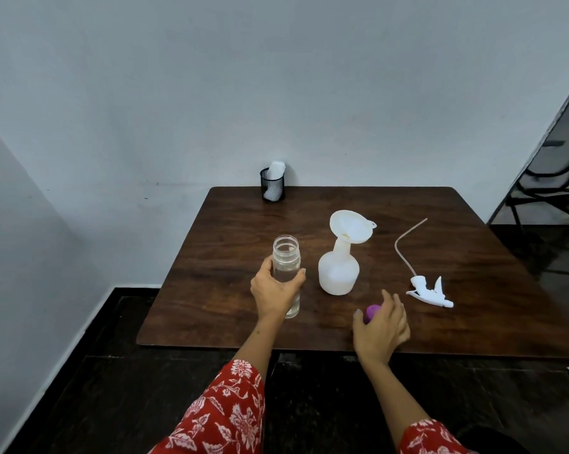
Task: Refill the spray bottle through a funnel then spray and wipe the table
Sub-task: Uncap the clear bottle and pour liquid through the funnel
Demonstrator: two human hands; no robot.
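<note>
No readable text, label, brand or number is seen on any object; bottles and funnel are unmarked.

2 bottles [286, 276] [338, 271], 1 funnel [351, 228], 1 sprayer head [430, 290], 1 purple cap [372, 312].

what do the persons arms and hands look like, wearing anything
Both hands, left hand and right hand, are bare: no gloves, and no rings or watch that I can make out. Forearms are uncovered. Nearer the camera each arm has a red sleeve printed with a white floral pattern, loose-fitting.
</note>
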